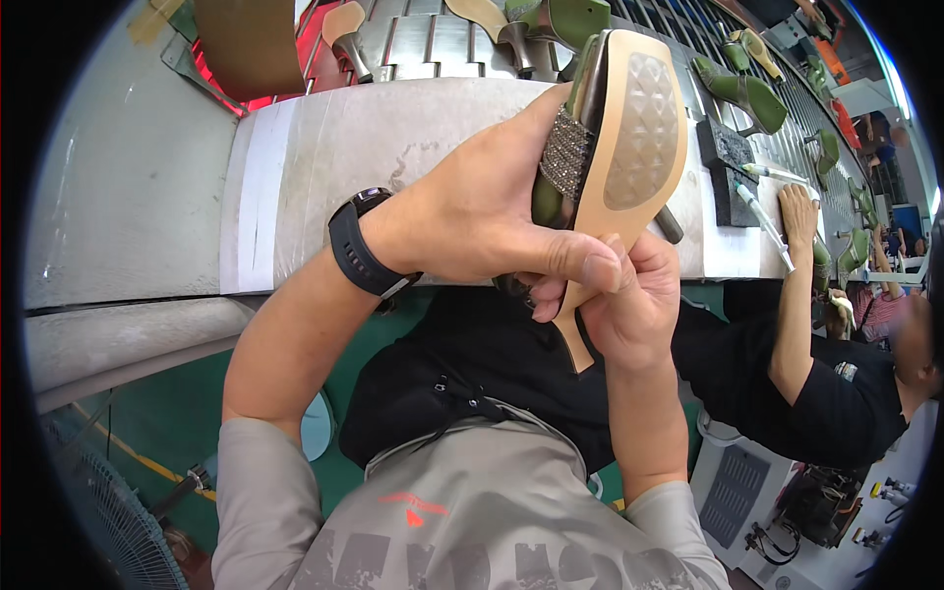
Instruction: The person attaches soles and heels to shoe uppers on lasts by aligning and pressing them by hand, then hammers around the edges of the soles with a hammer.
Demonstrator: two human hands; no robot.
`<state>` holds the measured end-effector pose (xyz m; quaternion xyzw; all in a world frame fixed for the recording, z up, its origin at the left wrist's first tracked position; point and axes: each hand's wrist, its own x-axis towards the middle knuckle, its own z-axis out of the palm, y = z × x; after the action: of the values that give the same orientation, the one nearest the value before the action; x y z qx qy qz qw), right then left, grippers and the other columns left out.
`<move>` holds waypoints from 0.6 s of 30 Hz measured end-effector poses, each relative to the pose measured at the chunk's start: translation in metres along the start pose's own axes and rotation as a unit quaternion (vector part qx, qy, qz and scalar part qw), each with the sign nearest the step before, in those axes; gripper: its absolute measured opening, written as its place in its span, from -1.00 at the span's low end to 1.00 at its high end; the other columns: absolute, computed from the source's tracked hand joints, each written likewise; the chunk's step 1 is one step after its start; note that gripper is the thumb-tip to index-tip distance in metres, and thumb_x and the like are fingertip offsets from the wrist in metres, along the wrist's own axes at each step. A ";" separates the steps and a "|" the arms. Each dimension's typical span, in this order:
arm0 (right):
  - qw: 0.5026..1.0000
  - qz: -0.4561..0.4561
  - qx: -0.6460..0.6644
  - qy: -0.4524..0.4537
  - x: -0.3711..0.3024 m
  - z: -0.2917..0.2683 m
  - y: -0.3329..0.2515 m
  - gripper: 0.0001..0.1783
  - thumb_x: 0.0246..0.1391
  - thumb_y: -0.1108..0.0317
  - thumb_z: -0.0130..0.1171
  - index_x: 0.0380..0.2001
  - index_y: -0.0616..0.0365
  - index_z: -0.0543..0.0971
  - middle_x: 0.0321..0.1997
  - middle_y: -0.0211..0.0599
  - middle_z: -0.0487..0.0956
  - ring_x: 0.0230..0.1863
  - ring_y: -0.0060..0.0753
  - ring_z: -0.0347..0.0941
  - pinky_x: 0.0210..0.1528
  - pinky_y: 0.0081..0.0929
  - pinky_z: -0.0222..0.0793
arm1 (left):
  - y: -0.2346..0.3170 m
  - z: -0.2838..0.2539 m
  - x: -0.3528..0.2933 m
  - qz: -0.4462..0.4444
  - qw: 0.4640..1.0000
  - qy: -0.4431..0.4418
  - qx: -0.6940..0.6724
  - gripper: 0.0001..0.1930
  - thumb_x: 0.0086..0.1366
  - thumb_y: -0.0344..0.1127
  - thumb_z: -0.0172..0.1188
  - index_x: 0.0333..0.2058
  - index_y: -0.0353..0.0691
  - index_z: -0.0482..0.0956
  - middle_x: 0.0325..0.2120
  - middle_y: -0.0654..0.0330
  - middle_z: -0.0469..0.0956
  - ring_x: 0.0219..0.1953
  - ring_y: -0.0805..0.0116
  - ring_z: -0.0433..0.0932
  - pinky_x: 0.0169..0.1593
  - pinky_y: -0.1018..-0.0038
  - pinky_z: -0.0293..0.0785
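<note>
So the shoe (644, 128) was right up close, sole facing the camera, held around the bench's near edge. The left hand (482, 197) was wrapped round the side with the sparkly strap (567, 152), thumb across the narrow waist; most of its fingers were hidden, so can't tell how they sat. The right hand (634, 305) was pinching that same waist, toe end pointing away from the body, tapered end poking out over the lap.

The pale bench (315, 177) ran left to a big grey panel (118, 177), the roomiest stretch for moving. On the right, a black block (728, 172) and some syringes (762, 221) made it tighter, with a co-worker's hand (798, 214) just beside them. Below was green floor (157, 408), plus a fan (113, 511) lower left. Past the bench's far edge, a slatted metal conveyor (413, 44) carried more shoes (742, 93), mostly green, toward other people way back.
</note>
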<state>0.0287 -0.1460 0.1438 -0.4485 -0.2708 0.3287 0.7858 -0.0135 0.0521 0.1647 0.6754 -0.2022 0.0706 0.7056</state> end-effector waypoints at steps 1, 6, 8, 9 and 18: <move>1.000 0.002 -0.002 0.001 0.000 0.001 0.000 -0.61 0.45 0.21 0.11 -0.16 0.43 0.62 -0.36 -0.03 0.70 -0.40 -0.32 0.69 -0.34 -0.42 0.71 | 0.000 0.000 -0.001 0.004 1.000 -0.003 -0.014 0.01 0.22 -0.24 0.54 0.40 -0.34 -0.03 -0.24 0.10 0.61 -0.51 0.44 0.63 -0.47 0.49 0.61; 1.000 0.025 0.006 0.006 -0.002 0.001 -0.002 -0.63 0.45 0.23 0.10 -0.13 0.45 0.61 -0.35 0.00 0.69 -0.40 -0.32 0.69 -0.34 -0.42 0.71 | -0.001 0.002 -0.002 0.044 0.999 0.018 0.012 -0.06 0.31 -0.19 0.46 0.41 -0.35 -0.03 -0.26 0.11 0.61 -0.56 0.45 0.61 -0.50 0.49 0.60; 1.000 0.021 0.008 0.015 -0.002 0.005 -0.002 -0.63 0.44 0.24 0.11 -0.12 0.45 0.61 -0.34 0.00 0.69 -0.40 -0.32 0.69 -0.34 -0.41 0.71 | 0.020 0.001 -0.004 -0.150 0.986 0.020 -0.066 0.06 0.20 -0.15 0.56 0.45 -0.35 0.00 0.09 0.10 0.50 0.06 0.39 0.53 0.10 0.36 0.56; 1.000 0.018 0.014 0.020 -0.002 0.006 -0.002 -0.63 0.44 0.24 0.12 -0.12 0.45 0.61 -0.33 0.00 0.69 -0.40 -0.32 0.69 -0.34 -0.41 0.71 | 0.024 0.003 -0.005 -0.149 0.986 0.021 -0.065 0.06 0.20 -0.15 0.56 0.45 -0.35 0.00 0.09 0.10 0.50 0.06 0.39 0.53 0.10 0.36 0.56; 0.966 0.029 -0.256 -0.023 -0.012 0.015 -0.021 -0.83 0.24 0.40 0.35 -0.26 0.33 0.66 -0.41 -0.19 0.70 -0.40 -0.50 0.65 -0.41 -0.50 0.52 | 0.021 -0.017 -0.046 0.037 0.984 -0.013 0.173 0.28 -0.14 0.00 0.75 0.43 -0.38 0.13 0.27 0.00 0.41 0.27 0.28 0.43 0.28 0.30 0.43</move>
<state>0.0164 -0.1551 0.1677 -0.6348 -0.3508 0.2814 0.6283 -0.0600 0.0787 0.1665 0.7800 -0.2212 0.1213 0.5726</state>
